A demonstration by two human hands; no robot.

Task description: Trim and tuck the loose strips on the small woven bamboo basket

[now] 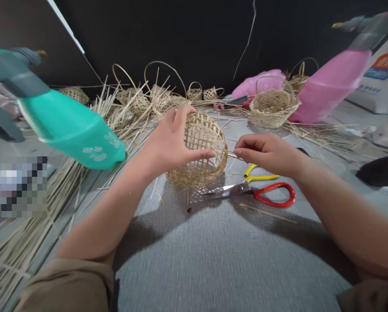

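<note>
A small woven bamboo basket point(205, 135) is tipped on its side on the grey table, its open lattice facing me. My left hand point(174, 141) grips its left side, fingers over the top and thumb across the front. At the basket's right edge, my right hand point(265, 151) pinches a thin bamboo strip point(230, 152) between thumb and fingertips. Scissors with red handles point(275, 195) lie just below, their blades pointing left towards the basket. Beside them is a tool with yellow handles point(260, 177), partly hidden by my right hand.
A green spray bottle point(73, 130) leans at the left above a heap of bamboo strips point(47, 212). Several finished small baskets stand at the back, one handled basket point(272, 106) near a pink spray bottle point(330, 86). A black object point(380, 169) lies far right.
</note>
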